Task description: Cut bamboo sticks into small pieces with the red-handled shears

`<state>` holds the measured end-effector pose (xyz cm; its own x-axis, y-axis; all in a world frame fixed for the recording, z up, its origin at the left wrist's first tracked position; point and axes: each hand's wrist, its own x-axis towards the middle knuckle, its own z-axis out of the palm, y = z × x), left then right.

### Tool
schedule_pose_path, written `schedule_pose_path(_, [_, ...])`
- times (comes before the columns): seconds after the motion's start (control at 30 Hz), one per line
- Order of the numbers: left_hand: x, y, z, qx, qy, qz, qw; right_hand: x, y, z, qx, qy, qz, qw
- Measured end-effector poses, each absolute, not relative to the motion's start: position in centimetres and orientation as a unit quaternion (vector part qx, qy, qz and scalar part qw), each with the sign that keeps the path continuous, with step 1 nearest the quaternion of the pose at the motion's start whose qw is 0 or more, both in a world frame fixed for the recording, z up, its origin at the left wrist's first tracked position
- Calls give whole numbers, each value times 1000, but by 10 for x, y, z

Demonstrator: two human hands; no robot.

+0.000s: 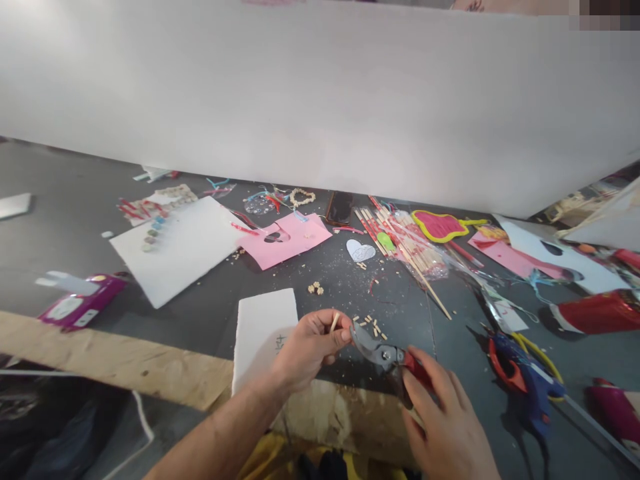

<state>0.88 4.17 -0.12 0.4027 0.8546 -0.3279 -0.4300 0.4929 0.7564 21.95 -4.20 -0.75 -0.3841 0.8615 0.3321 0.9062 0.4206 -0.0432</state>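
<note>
My left hand pinches a short thin wooden stick between thumb and fingers. My right hand is wrapped round the red handles of the pruning shears. The blades point left and their tip is beside my left fingertips; whether they touch the stick I cannot tell. Several short cut wooden pieces lie on the dark table just beyond the shears. A small cluster of pale wooden bits is further back. Under my left forearm lies a white sheet with dark marks.
Pink paper, a white heart, a phone and bundled chopsticks lie further back. Scissors and a blue glue gun are at right, near a red can. A white board and purple box are left.
</note>
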Motion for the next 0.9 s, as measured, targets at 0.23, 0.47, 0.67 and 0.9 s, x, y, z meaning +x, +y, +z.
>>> schedule_pose_path(0.23, [8,41,-4,298,383,415,770,218,-38,-1,-522,-831,-100,161])
schedule_pose_path(0.47, [10,40,-5,301,372,409,777,220,-34,-10,-499,-837,-150,169])
schedule_pose_path(0.67, [7,45,-3,443,445,363,689,233,-28,-23,-611,-767,-85,173])
schedule_pose_path(0.9, [8,56,-12,755,541,215,301,243,-29,-30,-662,-721,-47,202])
